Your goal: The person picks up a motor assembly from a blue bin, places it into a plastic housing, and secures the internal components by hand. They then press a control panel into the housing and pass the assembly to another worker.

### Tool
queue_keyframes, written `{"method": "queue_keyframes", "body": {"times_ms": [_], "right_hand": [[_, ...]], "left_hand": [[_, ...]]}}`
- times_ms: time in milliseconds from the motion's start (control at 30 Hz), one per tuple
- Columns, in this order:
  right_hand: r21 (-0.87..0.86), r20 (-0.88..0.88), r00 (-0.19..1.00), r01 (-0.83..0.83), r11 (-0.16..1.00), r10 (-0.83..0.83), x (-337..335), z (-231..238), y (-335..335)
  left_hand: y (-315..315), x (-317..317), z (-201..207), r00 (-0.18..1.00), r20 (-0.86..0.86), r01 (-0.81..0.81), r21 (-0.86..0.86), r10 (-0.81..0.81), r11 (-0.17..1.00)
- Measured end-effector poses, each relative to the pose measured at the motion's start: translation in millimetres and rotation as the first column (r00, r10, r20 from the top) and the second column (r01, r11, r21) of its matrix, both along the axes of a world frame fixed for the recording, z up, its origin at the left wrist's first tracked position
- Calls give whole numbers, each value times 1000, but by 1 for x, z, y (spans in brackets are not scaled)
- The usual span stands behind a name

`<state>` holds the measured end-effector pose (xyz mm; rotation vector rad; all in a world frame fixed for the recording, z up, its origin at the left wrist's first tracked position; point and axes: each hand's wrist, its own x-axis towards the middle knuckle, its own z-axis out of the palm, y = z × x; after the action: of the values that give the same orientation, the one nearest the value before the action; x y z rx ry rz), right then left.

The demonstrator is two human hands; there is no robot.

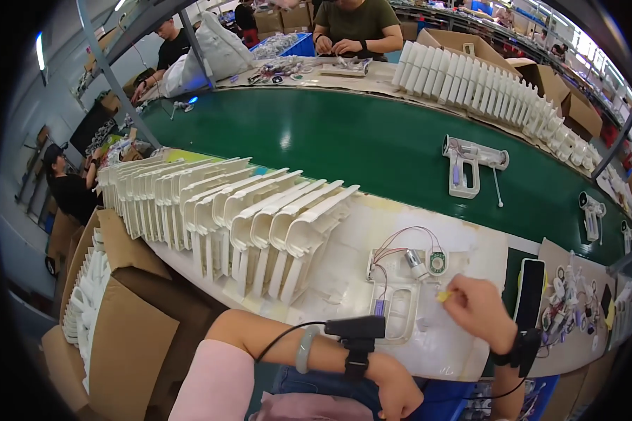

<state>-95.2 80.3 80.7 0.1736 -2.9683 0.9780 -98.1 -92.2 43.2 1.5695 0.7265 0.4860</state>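
R hand (474, 309) is pinching a small yellow bit (443, 296) beside the white half-shell (389, 298), which is lying flat on the surface (463, 351), prob. for easy access w/ wired parts (416, 265), while L hand (399, 393) is hanging low, can't tell if gripping.

A green conveyor belt (316, 130) runs behind the bench (463, 354), where a black-screened phone (530, 291) lies toward the right. At left, an open cardboard box (133, 344) holds white plastic pieces (88, 309). Beyond the belt, a bulging white sack (221, 52) leans near a slanted metal post (109, 70), a co-worker in an olive shirt (361, 21) sits, and a blue bin (303, 45) stands behind.
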Motion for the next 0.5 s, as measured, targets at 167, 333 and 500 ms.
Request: {"method": "queue_keyframes", "body": {"times_ms": [167,333,500], "right_hand": [[-373,-22,998,-67,925,63,7,19,-46],[-290,206,866,-390,874,455,12,41,-40],[35,352,865,-395,918,359,27,17,-48]], "left_hand": [[5,28,-33,983,-88,-175,-201,161,964],[-50,63,-112,741,56,-603,-384,670,699],[-150,71,-102,620,175,-694,-333,765,639]]}}
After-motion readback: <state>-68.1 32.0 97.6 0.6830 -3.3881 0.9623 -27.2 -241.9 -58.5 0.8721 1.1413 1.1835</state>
